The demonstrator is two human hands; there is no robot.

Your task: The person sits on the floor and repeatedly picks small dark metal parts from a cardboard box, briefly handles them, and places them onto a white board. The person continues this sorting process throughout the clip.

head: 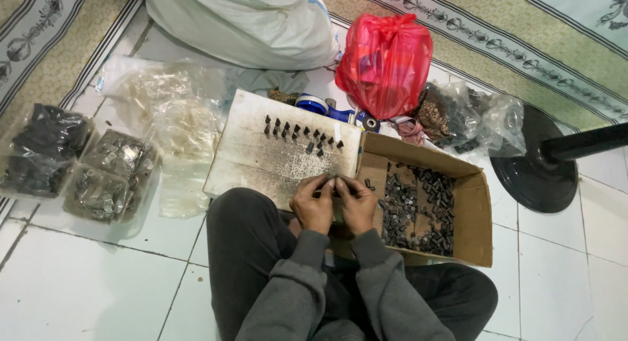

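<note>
I see a small dark part (333, 179) pinched between the fingertips of both hands, held just over the near edge of the white board (248, 159) that lies on the floor in front of my knees. My left hand (313, 205) and right hand (358, 205) meet thumb to thumb, the fingers clenched around the part (too small for me to tell its exact shape). Holding it this close to the body likely steadies fine finger work.

On the board stands a row of small dark pieces (299, 133), upright and spaced apart, probably set there to keep them separate from the loose ones. Just right of the hands, an open cardboard box (472, 213) holds a heap of similar dark parts, within easy reach of the right hand.

Farther out, clear plastic bags of metal bits (111, 174) lie at the left, a red plastic bag (384, 63) and a white sack (242, 20) behind the board, and a black round stand base (533, 167) at the right.
</note>
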